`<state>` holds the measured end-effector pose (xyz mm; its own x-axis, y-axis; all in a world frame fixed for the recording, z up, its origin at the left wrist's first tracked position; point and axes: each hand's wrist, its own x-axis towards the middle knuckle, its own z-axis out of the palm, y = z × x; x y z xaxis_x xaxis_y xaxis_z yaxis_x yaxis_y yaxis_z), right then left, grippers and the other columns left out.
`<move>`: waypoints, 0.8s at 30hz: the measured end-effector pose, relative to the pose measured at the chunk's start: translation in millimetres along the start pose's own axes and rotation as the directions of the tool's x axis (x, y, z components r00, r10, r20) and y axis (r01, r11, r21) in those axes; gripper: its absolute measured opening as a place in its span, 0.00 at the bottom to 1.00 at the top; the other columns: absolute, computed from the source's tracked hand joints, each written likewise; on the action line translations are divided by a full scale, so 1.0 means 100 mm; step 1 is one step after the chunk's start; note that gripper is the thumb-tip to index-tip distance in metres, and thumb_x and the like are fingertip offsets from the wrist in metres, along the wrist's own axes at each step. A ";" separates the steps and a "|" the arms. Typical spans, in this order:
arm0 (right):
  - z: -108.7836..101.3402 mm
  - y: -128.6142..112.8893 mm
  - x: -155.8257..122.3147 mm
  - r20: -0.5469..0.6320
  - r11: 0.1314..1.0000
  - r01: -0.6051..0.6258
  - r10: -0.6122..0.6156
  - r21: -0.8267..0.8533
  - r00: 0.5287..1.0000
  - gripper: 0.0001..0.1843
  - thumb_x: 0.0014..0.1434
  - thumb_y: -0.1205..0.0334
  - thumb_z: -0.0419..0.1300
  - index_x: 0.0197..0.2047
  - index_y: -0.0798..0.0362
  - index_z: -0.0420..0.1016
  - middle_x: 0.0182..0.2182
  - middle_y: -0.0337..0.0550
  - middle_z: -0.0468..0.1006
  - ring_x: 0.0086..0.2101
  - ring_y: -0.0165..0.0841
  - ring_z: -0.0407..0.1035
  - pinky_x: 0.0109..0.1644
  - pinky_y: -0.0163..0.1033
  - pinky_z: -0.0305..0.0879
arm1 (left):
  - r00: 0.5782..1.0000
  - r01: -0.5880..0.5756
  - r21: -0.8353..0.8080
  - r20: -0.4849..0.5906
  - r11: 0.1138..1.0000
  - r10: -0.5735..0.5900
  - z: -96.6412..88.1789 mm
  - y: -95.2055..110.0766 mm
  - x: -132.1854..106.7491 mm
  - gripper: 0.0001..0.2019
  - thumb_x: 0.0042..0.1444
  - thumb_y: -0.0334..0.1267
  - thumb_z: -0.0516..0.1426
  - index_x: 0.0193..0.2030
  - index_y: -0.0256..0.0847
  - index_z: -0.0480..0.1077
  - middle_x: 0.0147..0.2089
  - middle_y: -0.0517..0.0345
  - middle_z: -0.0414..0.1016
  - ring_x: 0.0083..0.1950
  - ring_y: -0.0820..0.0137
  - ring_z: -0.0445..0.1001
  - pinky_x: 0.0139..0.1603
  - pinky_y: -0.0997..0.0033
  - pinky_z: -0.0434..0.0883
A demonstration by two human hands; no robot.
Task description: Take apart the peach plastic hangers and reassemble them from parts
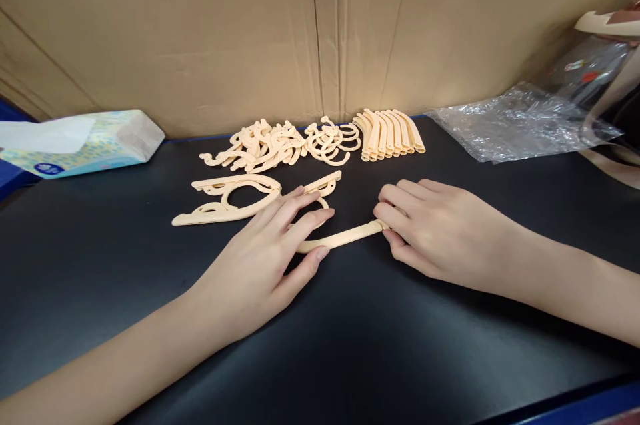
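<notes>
A cream plastic folding hanger (pixel 350 236) lies on the black tabletop between my hands. My left hand (pixel 260 258) is laid over its middle, with the thumb against the near arm and the fingers over the hook side, hiding the joint. The fingers of my right hand (pixel 445 231) pinch the right end of the near arm, and what lies under them is hidden. The hanger's far arm (pixel 325 181) slants up to the right behind my left fingers. Just left of it, another folding hanger (pixel 220 213) lies folded flat, partly touching or close to my left hand.
At the back are a heap of cream curved pieces (pixel 270 148), several loose hooks (pixel 333 141) and a row of hanger arms (pixel 390 136). A tissue pack (pixel 100 141) lies at the left. Crumpled clear plastic (pixel 515 121) lies at the right. A cardboard wall (pixel 225 31) stands behind.
</notes>
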<state>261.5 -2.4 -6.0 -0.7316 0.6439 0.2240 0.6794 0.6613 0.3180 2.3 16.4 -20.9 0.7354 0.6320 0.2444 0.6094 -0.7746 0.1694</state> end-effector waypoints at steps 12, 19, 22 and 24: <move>-0.02 -0.01 0.00 0.007 1.000 -0.002 0.002 0.004 1.000 0.04 0.62 0.67 0.53 0.35 0.53 0.66 0.32 0.42 0.67 0.32 0.36 0.62 0.37 0.42 0.54 | 1.000 0.005 -0.006 0.013 1.000 -0.005 -0.01 0.00 -0.01 0.20 0.69 0.43 0.48 0.64 0.42 0.62 0.68 0.48 0.61 0.71 0.58 0.54 0.69 0.50 0.59; -0.02 0.00 0.00 -0.011 1.000 0.018 -0.018 0.011 1.000 0.05 0.62 0.68 0.52 0.34 0.53 0.64 0.31 0.40 0.66 0.31 0.35 0.60 0.36 0.41 0.53 | 1.000 -0.008 0.003 0.005 1.000 0.008 -0.01 -0.01 -0.01 0.19 0.71 0.37 0.43 0.64 0.42 0.62 0.67 0.49 0.61 0.71 0.62 0.54 0.69 0.55 0.58; -0.03 0.00 -0.01 -0.007 1.000 0.026 -0.026 0.016 1.000 0.05 0.63 0.68 0.51 0.34 0.53 0.65 0.31 0.40 0.66 0.31 0.35 0.60 0.36 0.41 0.53 | 1.000 -0.005 0.007 0.019 1.000 0.005 -0.02 0.00 0.00 0.19 0.70 0.37 0.43 0.64 0.40 0.62 0.67 0.48 0.61 0.71 0.62 0.54 0.69 0.54 0.58; -0.02 0.01 -0.02 -0.009 0.999 0.032 -0.032 0.018 0.999 0.06 0.63 0.68 0.51 0.34 0.53 0.65 0.31 0.40 0.66 0.31 0.35 0.60 0.37 0.41 0.53 | 1.000 -0.005 0.007 0.020 1.000 0.005 -0.01 0.00 0.01 0.19 0.70 0.36 0.44 0.64 0.41 0.62 0.67 0.49 0.61 0.71 0.61 0.54 0.69 0.54 0.58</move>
<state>263.3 -3.7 -3.8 -0.7535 0.6188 0.2220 0.6563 0.6887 0.3082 2.2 17.3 -19.5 0.7441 0.6288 0.2256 0.6081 -0.7773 0.1611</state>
